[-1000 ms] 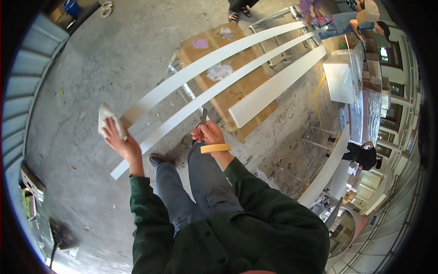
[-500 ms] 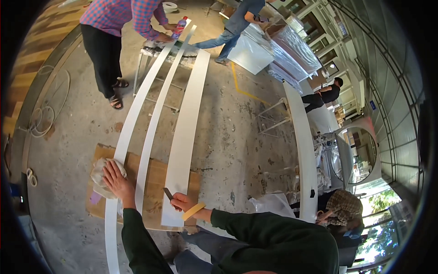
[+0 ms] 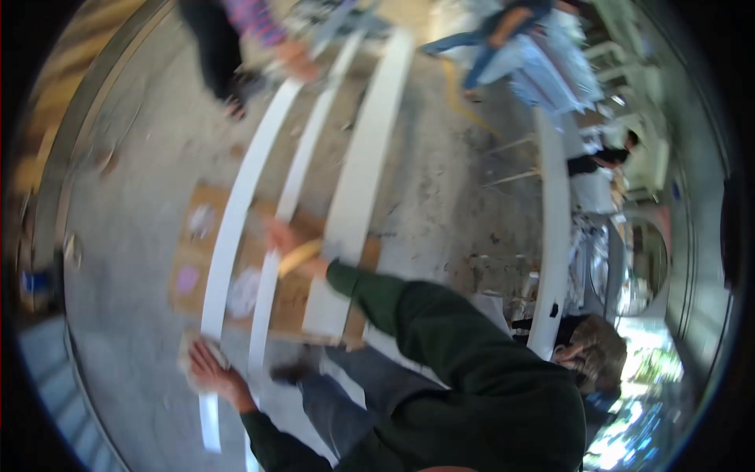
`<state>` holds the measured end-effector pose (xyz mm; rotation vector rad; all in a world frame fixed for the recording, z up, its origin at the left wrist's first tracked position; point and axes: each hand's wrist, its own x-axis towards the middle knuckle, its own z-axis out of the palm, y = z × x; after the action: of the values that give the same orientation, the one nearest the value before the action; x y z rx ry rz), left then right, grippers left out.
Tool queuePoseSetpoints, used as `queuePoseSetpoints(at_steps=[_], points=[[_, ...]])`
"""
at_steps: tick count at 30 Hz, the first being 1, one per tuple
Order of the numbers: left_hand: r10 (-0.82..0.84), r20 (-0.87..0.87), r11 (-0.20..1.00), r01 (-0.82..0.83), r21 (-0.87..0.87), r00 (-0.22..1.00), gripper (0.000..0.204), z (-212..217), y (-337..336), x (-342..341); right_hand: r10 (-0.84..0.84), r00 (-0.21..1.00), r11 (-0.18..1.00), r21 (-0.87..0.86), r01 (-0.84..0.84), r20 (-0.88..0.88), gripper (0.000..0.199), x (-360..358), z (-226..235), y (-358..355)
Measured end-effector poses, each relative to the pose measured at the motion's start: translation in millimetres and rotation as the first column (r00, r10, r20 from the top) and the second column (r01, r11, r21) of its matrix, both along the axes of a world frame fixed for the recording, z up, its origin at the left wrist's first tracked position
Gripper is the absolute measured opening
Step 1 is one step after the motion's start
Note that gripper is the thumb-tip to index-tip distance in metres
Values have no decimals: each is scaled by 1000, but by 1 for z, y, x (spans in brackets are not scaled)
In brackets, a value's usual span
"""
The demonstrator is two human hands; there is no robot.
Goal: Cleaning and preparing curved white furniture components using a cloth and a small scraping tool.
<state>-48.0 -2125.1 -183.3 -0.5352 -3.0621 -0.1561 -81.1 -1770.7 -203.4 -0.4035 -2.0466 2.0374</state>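
Note:
My left hand [image 3: 214,370] presses a whitish cloth [image 3: 191,350] against the near part of the left long white strip [image 3: 244,185]. My right hand [image 3: 283,238], smeared by motion, is over the narrow middle white strip [image 3: 311,141]. Whether it holds anything cannot be made out. Around my right wrist hangs a yellow tape roll [image 3: 300,256]. A wider white board [image 3: 366,165] lies to the right of the strips.
Brown cardboard [image 3: 295,303] with pale cloths lies beneath the strips. At the far end a person in a checked sleeve has a hand [image 3: 297,61] near the left strip. Another long white board [image 3: 555,212] runs along the right, with a person bent beside it.
My left hand has slid toward me along the left strip with the cloth. My right hand, which held a flat-bladed scraper, has moved left and away to the middle strip. The view has shifted.

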Motion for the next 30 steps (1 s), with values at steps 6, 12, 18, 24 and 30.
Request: queuePoseSetpoints(at_steps=[6,12,18,24,30], points=[[39,-5,980,-37,194,999,70,19,41,-3,-264,953,824,548,144,147,48,-36,4,83],[89,-15,988,-87,124,996,62,16,11,7,-254,919,654,753,-67,302,45,-78,20,77],[93,-9,990,-91,109,996,63,15,17,6,-377,857,705,709,20,351,46,-121,19,125],[97,-9,988,-95,122,995,65,15,16,5,-339,858,702,711,-41,385,46,-117,7,125],[91,-19,986,-88,141,996,64,14,20,4,-342,868,668,743,-43,359,47,-122,-2,137]])
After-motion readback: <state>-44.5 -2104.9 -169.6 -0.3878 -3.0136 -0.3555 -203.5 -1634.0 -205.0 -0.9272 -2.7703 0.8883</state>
